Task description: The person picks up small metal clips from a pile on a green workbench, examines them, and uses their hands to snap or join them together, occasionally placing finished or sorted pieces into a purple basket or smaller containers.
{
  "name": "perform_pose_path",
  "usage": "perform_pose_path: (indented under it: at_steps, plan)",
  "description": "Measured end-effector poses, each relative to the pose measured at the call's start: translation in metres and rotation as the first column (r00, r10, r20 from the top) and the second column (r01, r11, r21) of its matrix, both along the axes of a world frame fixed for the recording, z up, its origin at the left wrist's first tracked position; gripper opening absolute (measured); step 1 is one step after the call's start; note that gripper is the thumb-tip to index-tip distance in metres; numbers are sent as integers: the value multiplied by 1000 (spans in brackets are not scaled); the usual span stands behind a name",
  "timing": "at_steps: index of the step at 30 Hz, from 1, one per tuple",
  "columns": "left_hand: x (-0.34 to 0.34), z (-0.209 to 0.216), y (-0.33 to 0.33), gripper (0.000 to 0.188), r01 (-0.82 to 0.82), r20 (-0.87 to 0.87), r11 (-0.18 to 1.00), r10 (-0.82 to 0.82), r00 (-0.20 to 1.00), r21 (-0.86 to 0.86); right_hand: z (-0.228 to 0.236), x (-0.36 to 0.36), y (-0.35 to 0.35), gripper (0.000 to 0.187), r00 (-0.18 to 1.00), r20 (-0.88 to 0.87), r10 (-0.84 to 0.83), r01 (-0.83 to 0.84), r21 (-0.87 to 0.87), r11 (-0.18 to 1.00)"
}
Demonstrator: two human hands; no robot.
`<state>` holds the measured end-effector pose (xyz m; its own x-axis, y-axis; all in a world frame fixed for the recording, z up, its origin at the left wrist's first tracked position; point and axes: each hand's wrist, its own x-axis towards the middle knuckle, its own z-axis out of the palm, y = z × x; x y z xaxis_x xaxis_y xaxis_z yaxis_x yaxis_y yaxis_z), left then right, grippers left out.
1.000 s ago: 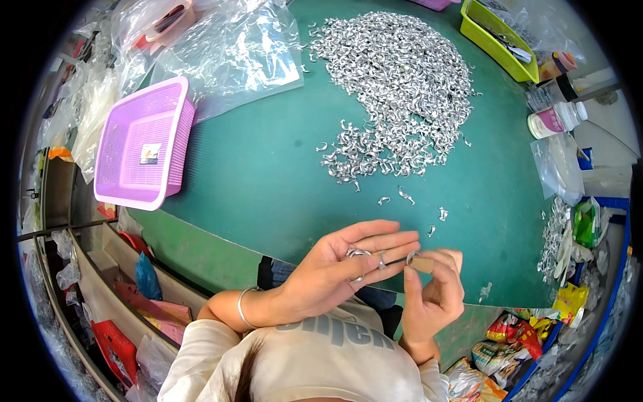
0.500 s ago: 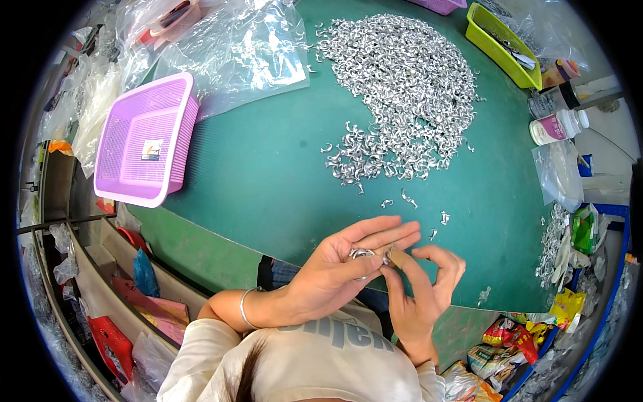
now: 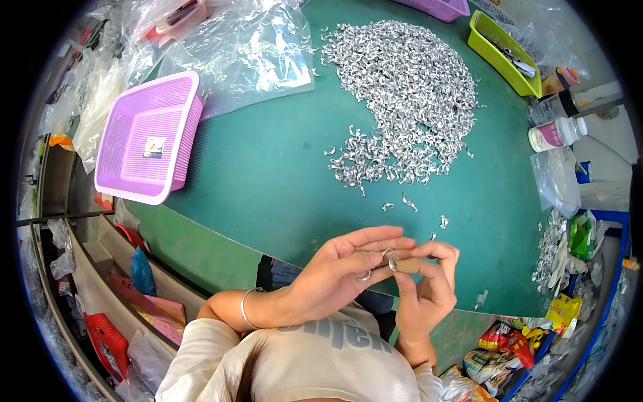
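My left hand (image 3: 338, 268) is held palm up above the near table edge, its fingers stretched out together and the thumb bent over them. Small curved silver metal pieces (image 3: 376, 253) lie between that thumb and the fingers. My right hand (image 3: 429, 281) meets its fingertips, thumb and index finger pinched on another curved metal piece (image 3: 393, 261). A tan wrap (image 3: 407, 266) shows on a right finger. Beyond both hands a big heap of the same metal pieces (image 3: 408, 87) covers the table, with a few loose ones (image 3: 409, 202) nearer me.
The green table (image 3: 261, 167) carries a purple basket (image 3: 177, 161) at left and clear plastic sheeting (image 3: 248, 60) behind it. A yellow-green basket (image 3: 502, 63) and a white bottle (image 3: 556, 134) stand at right. More metal pieces (image 3: 549, 251) lie by the right edge.
My right fingers have shifted and closed up against the left fingertips, turning the metal piece there. The silver pieces in my left hand have moved toward the fingertips.
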<state>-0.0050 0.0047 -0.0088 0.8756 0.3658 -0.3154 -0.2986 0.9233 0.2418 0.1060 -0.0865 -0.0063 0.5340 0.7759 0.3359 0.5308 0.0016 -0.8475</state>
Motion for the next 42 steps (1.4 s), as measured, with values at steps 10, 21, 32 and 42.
perform_pose_path:
  at_steps: [10, 21, 32, 42]
  plan:
    - [-9, 7, 0, 20, 193, -295, 929, -98, 951, 314, 2, -1, -2, 10, 926, -362, 103, -82, 75, 994]
    - [-13, 7, 1, 12, 72, -251, 753, 125, 960, 654, 0, -1, -4, 14, 585, -768, 260, -158, 207, 965]
    - [-12, 3, -2, 9, 17, -184, 746, 142, 973, 666, 3, -4, -4, 19, 614, -754, 234, -137, 190, 972]
    - [-14, 6, -2, 12, 6, -159, 694, 156, 975, 720, 8, -5, -5, 19, 628, -745, 225, -139, 177, 974]
